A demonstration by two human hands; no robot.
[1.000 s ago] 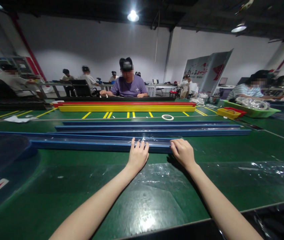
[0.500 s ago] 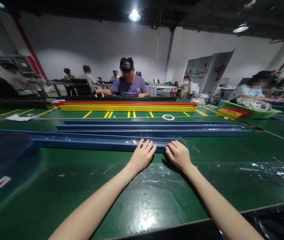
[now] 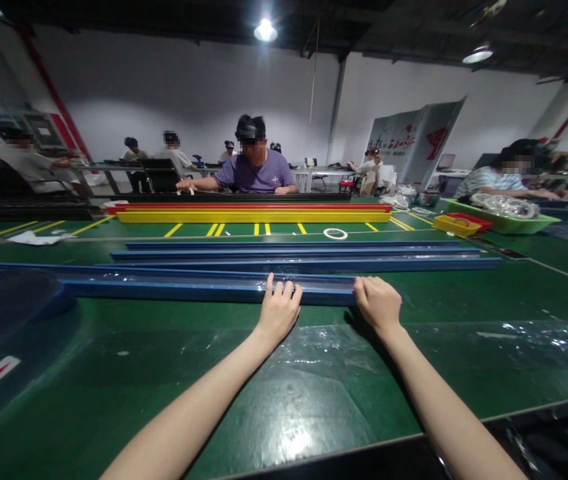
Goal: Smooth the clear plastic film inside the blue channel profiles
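Observation:
A long blue channel-shaped strip point(image 3: 164, 291) lies across the table in front of me, with a shiny clear lining in its trough. Near its right end, the fingers of my left hand point(image 3: 279, 308) curl over the near wall, the index finger reaching into the trough; the thumb is hidden. My right hand point(image 3: 380, 303) is closed at the strip's right end, its fingers folded against that end and covering it. Whether it also pinches some clear film cannot be made out. Behind this strip lie several more blue strips point(image 3: 304, 264), roughly parallel.
Clear plastic film point(image 3: 324, 347) lies flat on the green table point(image 3: 164, 407). Farther back are yellow strips point(image 3: 254, 217), red strips point(image 3: 164, 206), a white ring point(image 3: 335, 234) and a green tray point(image 3: 524, 223). A co-worker point(image 3: 269, 175) sits opposite. A dark blue rounded object point(image 3: 9, 300) is at left.
My right hand has slid rightward along the strip to its end. My left hand has shifted slightly left, its index finger now straighter. The blue strip stays in about the same place.

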